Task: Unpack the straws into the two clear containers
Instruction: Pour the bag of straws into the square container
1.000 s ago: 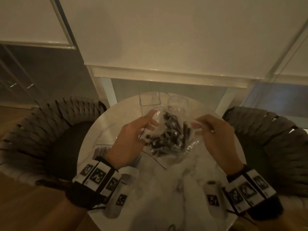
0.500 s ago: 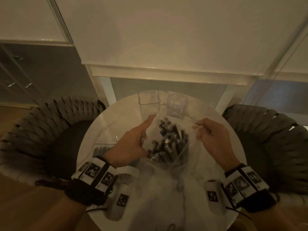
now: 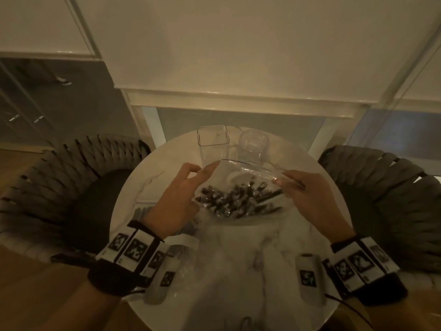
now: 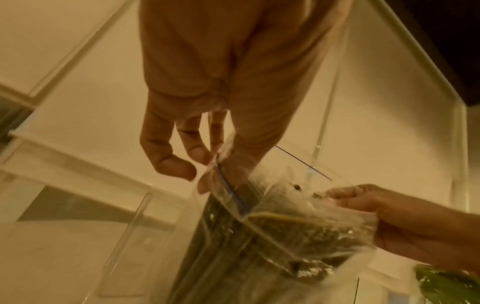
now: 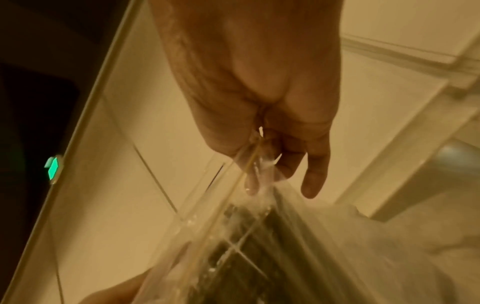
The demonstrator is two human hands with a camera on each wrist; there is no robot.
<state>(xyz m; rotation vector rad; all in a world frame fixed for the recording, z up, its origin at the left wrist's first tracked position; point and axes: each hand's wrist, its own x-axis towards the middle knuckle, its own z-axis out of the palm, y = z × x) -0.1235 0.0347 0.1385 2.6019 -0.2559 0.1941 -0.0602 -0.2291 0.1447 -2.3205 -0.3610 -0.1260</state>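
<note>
A clear plastic bag (image 3: 241, 177) full of dark straws (image 3: 233, 201) is held over the round marble table (image 3: 238, 259), its mouth pulled wide. My left hand (image 3: 202, 169) pinches the left rim of the mouth; the left wrist view shows the thumb and fingers of my left hand (image 4: 215, 162) on the bag (image 4: 285, 216). My right hand (image 3: 279, 180) pinches the right rim, and up close my right hand (image 5: 257, 164) has the bag's (image 5: 259, 236) film between its fingers. Just behind the bag stand a square clear container (image 3: 212, 144) and a round clear container (image 3: 253, 144), both empty.
Dark woven chairs flank the table on the left (image 3: 59, 187) and on the right (image 3: 386, 194). Under my left wrist lies another packet (image 3: 142, 212) with a white strip (image 3: 183, 240) beside it. A white blind and window frame rise behind the table.
My hands have moved apart and stretched the bag's mouth wider. The bag has dropped and tipped, so the straws lie flatter than before.
</note>
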